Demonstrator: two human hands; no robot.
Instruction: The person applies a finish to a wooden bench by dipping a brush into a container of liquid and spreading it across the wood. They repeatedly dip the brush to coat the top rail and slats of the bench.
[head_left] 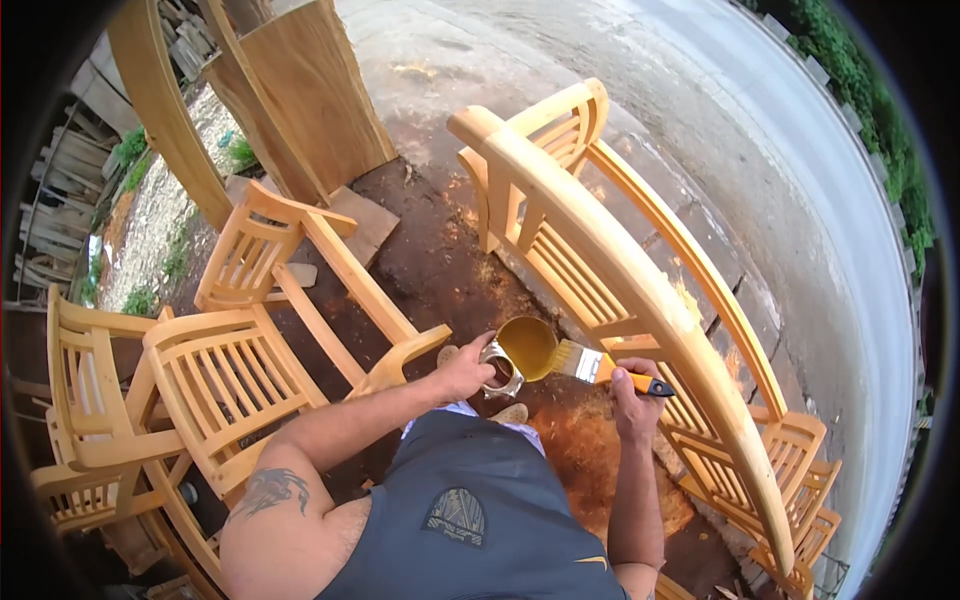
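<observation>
- Paintbrush (pixel 588 363) is wide and flat. It has yellow bristles, a shiny pale metal band, and a yellow handle with a black end. There is a little hole near the tip of the handle.
- It is in front of the person, with its bristles at the right edge of the round pot (pixel 522 322). I cannot tell if they touch the pot.
- The right hand (pixel 632 402) grasps the brush. Its thumb and fingers are closed around the handle.
- The pot has a mustard-yellow inside. It is just beside a small metal can (pixel 514 384), which is silver and dark reddish inside. The can's edge looks rough and uneven.
- The left hand (pixel 466 372) grasps the can, with its fingers at the rim. I cannot tell if it holds the pot too.
- A long wooden bench (pixel 590 255) with lots of slats is on the right, close to the brush. Its wood is light and honey-coloured.
- A wooden chair (pixel 270 440) of the same colour is on the left.
- The dark shirt (pixel 470 462) has a patch (pixel 457 517) with a rounded top and some writing, too small to read. Lower down is a small yellow mark.
- Any words on the brush are too small to read.
</observation>
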